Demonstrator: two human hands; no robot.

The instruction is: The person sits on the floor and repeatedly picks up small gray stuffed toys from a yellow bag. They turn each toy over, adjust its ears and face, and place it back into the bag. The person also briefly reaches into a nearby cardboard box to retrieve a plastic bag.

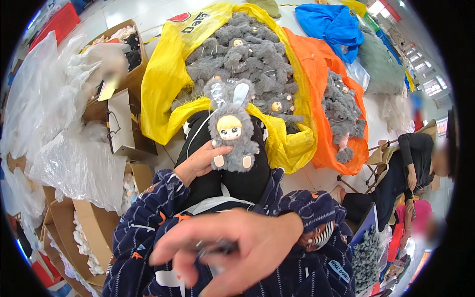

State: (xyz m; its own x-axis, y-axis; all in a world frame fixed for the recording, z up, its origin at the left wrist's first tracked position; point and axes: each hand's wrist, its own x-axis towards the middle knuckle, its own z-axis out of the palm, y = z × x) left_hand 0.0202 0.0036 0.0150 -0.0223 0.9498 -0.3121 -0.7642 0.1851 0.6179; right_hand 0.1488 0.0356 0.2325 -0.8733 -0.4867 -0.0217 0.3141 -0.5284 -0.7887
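In our left hand [202,161] we hold a grey plush rabbit doll [230,129] over our lap [250,183], face up, ears pointing away. Our blurred right hand [245,245] curls around a small dark object [217,246]. A yellow sack [161,96] and an orange sack [355,157] brim with plush dolls [250,54].

A plush toy [236,143] is above the person's lap [247,188], a sack [161,99] of toys [262,59] beyond it. A second sack [324,154] stands right of the first, cardboard boxes [94,227] left.
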